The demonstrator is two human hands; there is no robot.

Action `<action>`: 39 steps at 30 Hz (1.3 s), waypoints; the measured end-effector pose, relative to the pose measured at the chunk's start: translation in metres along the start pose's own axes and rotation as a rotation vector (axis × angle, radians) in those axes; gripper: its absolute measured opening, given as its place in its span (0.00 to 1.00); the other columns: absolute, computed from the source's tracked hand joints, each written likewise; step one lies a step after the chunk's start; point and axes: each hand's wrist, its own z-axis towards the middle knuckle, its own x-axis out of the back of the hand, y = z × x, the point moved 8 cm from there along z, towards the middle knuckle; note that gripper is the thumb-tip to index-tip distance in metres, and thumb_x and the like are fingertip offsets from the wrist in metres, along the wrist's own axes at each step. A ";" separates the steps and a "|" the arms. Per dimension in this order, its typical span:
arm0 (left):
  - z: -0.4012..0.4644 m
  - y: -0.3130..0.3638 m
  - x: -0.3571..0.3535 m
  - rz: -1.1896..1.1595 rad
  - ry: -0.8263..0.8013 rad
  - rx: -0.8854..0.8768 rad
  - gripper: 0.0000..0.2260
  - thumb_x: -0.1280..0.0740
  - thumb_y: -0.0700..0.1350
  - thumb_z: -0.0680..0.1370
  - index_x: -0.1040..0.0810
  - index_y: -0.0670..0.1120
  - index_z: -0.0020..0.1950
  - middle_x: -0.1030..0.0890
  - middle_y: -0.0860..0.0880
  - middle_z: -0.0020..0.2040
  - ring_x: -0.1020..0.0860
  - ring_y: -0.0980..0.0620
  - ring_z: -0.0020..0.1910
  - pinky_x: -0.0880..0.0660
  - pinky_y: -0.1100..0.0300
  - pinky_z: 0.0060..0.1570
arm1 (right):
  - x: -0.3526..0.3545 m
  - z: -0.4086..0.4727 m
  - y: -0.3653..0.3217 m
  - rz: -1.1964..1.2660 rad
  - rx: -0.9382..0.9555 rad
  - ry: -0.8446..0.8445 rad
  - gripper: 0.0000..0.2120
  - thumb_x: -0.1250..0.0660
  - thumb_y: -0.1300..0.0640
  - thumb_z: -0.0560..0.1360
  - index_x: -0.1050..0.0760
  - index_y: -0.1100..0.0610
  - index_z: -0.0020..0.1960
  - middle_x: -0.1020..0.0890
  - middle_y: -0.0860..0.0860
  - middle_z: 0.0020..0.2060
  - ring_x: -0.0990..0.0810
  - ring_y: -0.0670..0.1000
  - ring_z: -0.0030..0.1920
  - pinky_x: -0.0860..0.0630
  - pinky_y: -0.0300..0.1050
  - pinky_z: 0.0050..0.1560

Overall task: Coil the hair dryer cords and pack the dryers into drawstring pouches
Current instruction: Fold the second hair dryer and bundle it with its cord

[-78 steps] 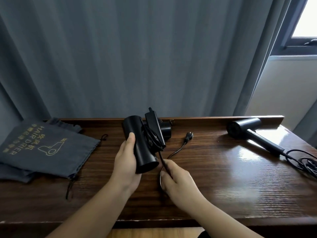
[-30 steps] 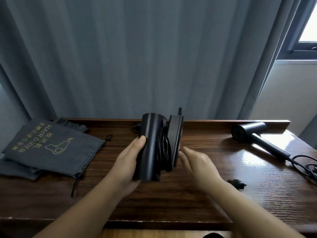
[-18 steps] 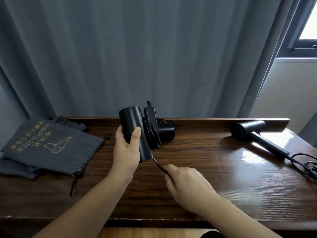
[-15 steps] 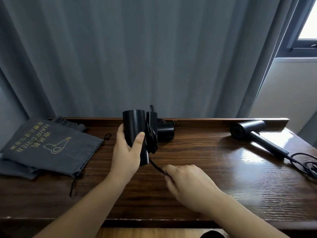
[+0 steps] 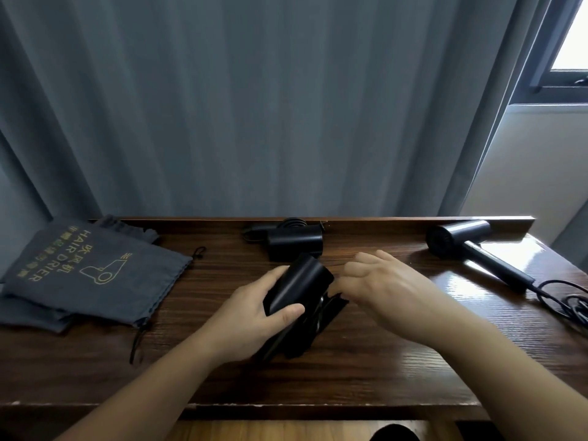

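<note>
Fingers of the left hand (image 5: 251,308) wrap around the black dryer (image 5: 299,288); right hand (image 5: 386,288) fingers reach its cord (image 5: 321,308), grip unclear.

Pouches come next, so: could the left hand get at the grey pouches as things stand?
Probably yes, once freed: the left hand grips the hair dryer, and bare table lies between it and the pouches.

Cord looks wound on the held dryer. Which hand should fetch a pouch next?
Probably right. The left hand grips the folded dryer, so freeing it risks loosening the cord. The right hand only works at the dryer's side, though the pouches lie at far left, a cross-body reach.
</note>
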 end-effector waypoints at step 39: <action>0.013 -0.029 -0.016 -0.945 0.329 0.264 0.18 0.36 0.53 0.80 0.23 0.49 0.67 0.15 0.46 0.57 0.17 0.46 0.56 0.21 0.46 0.57 | -0.085 -0.008 -0.015 1.369 -0.668 0.134 0.40 0.27 0.49 0.72 0.43 0.43 0.79 0.28 0.36 0.70 0.32 0.39 0.73 0.34 0.48 0.75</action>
